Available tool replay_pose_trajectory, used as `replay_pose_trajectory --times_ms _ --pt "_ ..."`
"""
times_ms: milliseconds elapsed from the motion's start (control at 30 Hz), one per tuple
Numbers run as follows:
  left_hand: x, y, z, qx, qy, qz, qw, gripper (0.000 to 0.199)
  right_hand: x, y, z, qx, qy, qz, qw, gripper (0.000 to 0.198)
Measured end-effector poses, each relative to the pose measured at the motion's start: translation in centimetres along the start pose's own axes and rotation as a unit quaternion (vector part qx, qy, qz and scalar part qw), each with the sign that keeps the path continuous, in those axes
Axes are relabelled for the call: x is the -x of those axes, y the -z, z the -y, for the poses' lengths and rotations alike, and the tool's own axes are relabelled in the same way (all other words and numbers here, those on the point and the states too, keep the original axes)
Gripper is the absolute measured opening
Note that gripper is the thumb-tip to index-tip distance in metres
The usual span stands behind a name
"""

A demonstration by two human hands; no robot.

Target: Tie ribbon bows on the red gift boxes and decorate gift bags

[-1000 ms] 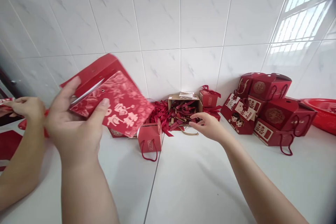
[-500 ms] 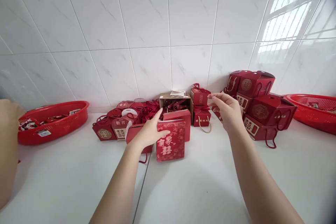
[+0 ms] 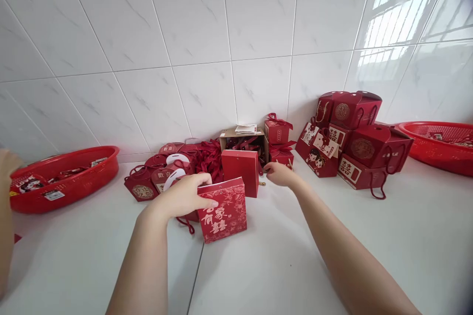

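My left hand (image 3: 190, 194) is closed on the upper left edge of a red gift bag (image 3: 225, 216) with white characters and a small hole near its top, which is held tilted over the table. Behind it stands a plain red box-like bag (image 3: 242, 167), also with a small hole near the top. Past its right side, my right hand (image 3: 281, 174) has its fingers pressed together, low in front of small ribbon-tied boxes (image 3: 278, 130); what they hold, if anything, is hidden. A cardboard box (image 3: 224, 141) of dark red ribbons or cords sits just behind, partly covered.
White cards (image 3: 246, 129) lie on the cardboard box. Red gift boxes (image 3: 142, 187) crowd the left, and more are stacked (image 3: 356, 110) on the right. Red plastic baskets (image 3: 88, 184) stand at both sides. Another person's arm (image 3: 5, 206) shows at the left edge.
My left hand has moved left and down with the gift bag, away from the plain bag behind. My right hand has gone down and left from the raised position toward the cardboard box.
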State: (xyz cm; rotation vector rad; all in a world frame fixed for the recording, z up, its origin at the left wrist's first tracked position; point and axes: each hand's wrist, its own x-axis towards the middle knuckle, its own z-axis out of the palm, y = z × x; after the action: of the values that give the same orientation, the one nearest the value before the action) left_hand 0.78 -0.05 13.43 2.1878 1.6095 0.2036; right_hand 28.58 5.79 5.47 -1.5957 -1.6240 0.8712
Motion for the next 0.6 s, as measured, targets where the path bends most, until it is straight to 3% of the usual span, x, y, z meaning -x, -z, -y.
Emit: replay_pose_trajectory --times_ms 100,167,367,600 --pt "0.0 -0.1 -0.3 -0.001 -0.012 0.021 1.0 0.026 -0.4 -2.3 -0.2 0.012 0.012 0.082 0.997 0.023" --pt "-0.1 -0.2 -0.3 -0.005 -0.013 0.029 0.999 0.026 -0.6 -3.4 -0.4 0.021 0.015 0.097 0.995 0.027" --pt "-0.1 -0.3 -0.5 -0.008 -0.013 0.019 1.0 0.026 -1.6 -5.2 -3.2 0.115 -0.031 -0.036 0.992 0.031" --pt "-0.9 -1.5 -1.9 0.026 -0.03 -0.013 0.999 0.031 -2.1 -5.8 -5.3 0.153 -0.021 -0.08 0.985 0.029"
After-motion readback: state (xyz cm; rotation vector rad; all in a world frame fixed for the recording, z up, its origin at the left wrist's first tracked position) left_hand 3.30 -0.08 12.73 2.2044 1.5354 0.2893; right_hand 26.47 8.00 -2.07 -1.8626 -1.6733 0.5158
